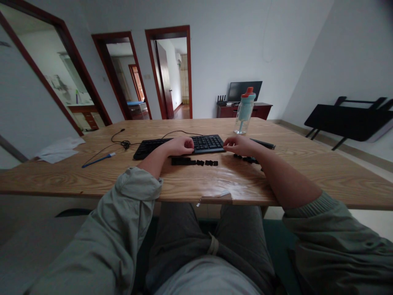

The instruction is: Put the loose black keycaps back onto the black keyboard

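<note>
A black keyboard [210, 142] lies on the wooden table, partly hidden by my left hand [181, 145]. That hand is over its middle, fingers curled closed; whatever is in them, if anything, is hidden. My right hand [237, 144] is at the keyboard's right end, fingertips pinched together by its edge. What they hold is too small to make out. In front of the keyboard lies a row of loose black keycaps [200, 162], with a longer black strip of keys [181, 161] at its left. More black keycaps [250, 159] lie beneath my right wrist.
A clear bottle [245, 112] with an orange-red lid stands behind my right hand, near a dark flat object [264, 143]. To the left are a blue-handled brush [97, 160], a coiled cable [125, 144] and white paper [61, 149]. Torn film [216, 198] marks the table's front edge.
</note>
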`<state>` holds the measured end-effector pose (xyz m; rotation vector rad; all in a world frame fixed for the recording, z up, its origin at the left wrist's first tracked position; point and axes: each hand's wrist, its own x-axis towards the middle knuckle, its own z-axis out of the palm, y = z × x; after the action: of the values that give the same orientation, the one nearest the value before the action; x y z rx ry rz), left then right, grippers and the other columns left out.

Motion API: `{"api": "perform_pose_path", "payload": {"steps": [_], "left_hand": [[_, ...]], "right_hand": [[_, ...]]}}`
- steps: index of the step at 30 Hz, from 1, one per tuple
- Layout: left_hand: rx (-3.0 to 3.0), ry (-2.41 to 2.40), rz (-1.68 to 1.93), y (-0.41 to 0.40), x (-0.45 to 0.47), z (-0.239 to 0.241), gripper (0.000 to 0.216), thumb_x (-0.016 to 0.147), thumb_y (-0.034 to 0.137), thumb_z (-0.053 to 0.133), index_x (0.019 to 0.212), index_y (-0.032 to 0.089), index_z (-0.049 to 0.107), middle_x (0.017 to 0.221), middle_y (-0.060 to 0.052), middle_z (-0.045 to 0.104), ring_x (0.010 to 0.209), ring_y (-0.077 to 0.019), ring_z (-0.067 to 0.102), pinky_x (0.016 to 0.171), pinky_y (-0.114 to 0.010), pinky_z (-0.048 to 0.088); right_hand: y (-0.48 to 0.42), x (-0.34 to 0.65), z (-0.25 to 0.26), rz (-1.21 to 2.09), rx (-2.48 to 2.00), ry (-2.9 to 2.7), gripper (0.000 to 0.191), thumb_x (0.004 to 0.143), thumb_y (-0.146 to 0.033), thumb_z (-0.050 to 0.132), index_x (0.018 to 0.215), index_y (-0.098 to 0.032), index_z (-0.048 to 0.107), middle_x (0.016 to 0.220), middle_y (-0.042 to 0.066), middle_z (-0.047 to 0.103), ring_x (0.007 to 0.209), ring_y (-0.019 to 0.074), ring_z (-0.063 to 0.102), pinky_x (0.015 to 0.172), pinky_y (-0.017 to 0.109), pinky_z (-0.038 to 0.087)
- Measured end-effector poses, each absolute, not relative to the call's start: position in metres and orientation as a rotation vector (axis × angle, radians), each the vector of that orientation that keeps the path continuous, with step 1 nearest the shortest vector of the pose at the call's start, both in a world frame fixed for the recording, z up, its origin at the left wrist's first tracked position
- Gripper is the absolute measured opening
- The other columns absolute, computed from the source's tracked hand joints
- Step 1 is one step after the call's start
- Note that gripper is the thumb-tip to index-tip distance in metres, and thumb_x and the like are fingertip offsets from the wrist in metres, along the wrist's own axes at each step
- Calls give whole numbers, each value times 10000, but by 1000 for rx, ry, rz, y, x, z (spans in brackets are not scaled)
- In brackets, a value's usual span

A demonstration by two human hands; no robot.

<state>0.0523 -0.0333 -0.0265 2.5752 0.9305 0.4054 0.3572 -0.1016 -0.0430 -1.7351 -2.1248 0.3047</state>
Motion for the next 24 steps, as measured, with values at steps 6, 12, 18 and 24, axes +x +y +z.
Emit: {"api": "perform_pose_path", "payload": {"steps": [6,12,18,24], "left_hand": [[2628,892,367,-36,52,-24,224,749,292,615,899,172,731,773,-8,681,664,-127,576,611,-234,423],[2620,830,230,-37,54,-26,277,750,282,628,949,168,782,826,-25,729,693,-133,596,639,-232,429],[2542,791,163,-38,58,-27,279,738,291,688,968,164,780,887,-48,749,749,-150,632,695,-242,462],[2517,808,182,-37,56,-27,235,741,312,696,904,163,778,841,-45,742,725,-151,623,687,-255,458]], "right_hand": [[-103,356,-42,290,-1752,-2112,200,870,-338,644,968,-182,723,840,65,733,623,152,626,517,238,444],[-102,356,-42,277,-1721,-2132,177,859,-337,664,942,-193,724,827,54,730,633,152,623,544,242,453],[-105,353,-40,282,-1721,-2135,157,865,-314,660,930,-183,717,840,66,730,645,157,625,544,244,447],[-105,354,-41,308,-1726,-2112,182,864,-323,663,964,-181,717,849,67,730,634,154,624,541,244,453]]}}
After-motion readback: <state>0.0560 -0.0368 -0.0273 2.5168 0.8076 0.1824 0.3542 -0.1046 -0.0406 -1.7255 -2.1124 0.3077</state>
